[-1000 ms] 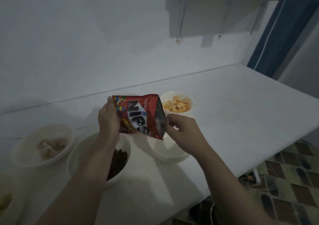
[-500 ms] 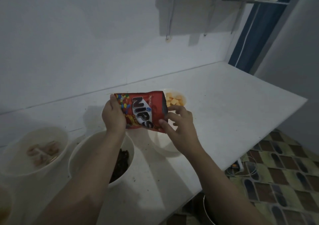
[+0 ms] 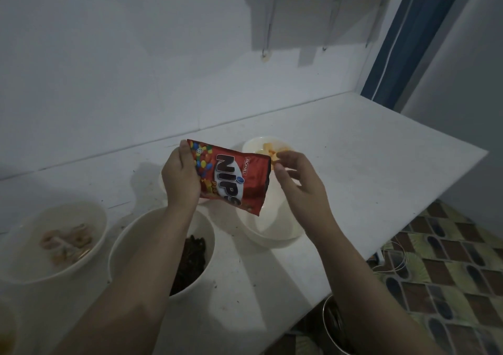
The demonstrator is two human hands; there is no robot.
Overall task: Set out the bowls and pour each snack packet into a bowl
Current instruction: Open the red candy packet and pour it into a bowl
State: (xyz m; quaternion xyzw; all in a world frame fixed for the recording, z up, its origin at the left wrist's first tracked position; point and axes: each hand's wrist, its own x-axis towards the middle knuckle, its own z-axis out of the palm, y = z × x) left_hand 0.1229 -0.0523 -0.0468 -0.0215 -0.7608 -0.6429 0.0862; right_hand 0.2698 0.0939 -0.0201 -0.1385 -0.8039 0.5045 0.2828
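Left hand: the left hand (image 3: 181, 181) grips the left edge of the red NIPS packet (image 3: 234, 177), thumb across the printed front, fingers behind it.
Right hand: the right hand (image 3: 299, 181) is beside the packet's right edge; its fingers (image 3: 284, 156) are loosely curled, and whether they touch or pinch the packet cannot be told.
Packet position: held in the air, tilted, above the counter (image 3: 367, 164), over the near rim of the empty bowl (image 3: 272, 226).
Empty bowl: white, on the counter below and right of the packet, partly hidden by the right forearm.
Far bowl: a white bowl with orange pieces (image 3: 258, 147), behind the packet.
Centre bowl: a white bowl with dark snack (image 3: 152, 243), under the left forearm.
Left bowl: a white bowl with pale snack (image 3: 54, 243), at the left.
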